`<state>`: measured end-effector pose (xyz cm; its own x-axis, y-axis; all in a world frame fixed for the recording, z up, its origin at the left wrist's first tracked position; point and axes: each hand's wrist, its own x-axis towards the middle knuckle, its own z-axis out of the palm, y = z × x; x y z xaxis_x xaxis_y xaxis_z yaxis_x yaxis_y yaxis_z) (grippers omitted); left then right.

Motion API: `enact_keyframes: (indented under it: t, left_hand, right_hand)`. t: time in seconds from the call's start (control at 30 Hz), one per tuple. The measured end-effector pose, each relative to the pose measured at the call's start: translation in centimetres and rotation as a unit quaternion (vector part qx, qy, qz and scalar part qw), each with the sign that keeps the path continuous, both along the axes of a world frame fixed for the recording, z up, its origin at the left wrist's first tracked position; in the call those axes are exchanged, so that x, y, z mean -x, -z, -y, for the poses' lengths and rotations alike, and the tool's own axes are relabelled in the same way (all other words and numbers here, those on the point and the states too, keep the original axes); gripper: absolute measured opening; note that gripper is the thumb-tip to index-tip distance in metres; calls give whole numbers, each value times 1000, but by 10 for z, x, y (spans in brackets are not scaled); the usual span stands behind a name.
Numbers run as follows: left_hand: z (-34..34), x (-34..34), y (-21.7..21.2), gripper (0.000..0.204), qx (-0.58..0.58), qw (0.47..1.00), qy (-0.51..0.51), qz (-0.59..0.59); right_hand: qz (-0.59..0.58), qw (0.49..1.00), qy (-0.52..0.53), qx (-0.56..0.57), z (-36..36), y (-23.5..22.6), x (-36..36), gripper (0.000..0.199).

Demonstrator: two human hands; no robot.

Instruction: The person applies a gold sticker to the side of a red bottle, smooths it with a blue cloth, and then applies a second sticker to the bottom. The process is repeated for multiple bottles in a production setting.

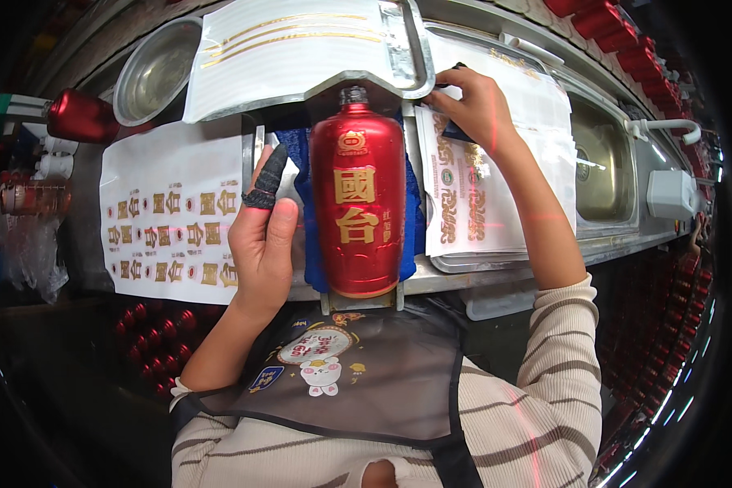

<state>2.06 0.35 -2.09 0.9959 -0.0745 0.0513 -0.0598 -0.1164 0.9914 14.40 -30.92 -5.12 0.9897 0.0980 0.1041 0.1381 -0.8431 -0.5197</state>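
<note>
A glossy red bottle [358, 244] with gold characters and a dark neck lies in front of me on a blue cloth [302, 183], its neck pointing away. My left hand [262, 244] is just left of it, apart from the bottle, fingers stretched out and holding nothing I can see. A black cover [267, 180] wraps one of its fingers. At the far right of the bottle, my right hand [476, 110] has its fingers bent together over the decal sheets [537, 163]. Something dark blue shows beneath those fingers; its kind is unclear.
A sheet of gold decals [171, 171] lies at left. Behind the bottle, a metal tray [419, 57] bears a white sheet with gold strips [301, 61]. A metal bowl [150, 77] and another red bottle [81, 115] stand far left. A sink [606, 175] and white jug [671, 193] are right.
</note>
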Motion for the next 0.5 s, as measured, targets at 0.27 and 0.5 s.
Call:
enact_keyframes:
  t: [0.27, 0.5]
  left_hand:
    - [-1, -1, -11, 47, -25, 999, -3, -37]
    - [-9, 4, -4, 44, -34, 998, -3, -55]
  right_hand:
    - [-64, 995, 28, -72, 10, 3, -7, 24]
    - [162, 911, 303, -230, 77, 21, -16, 22]
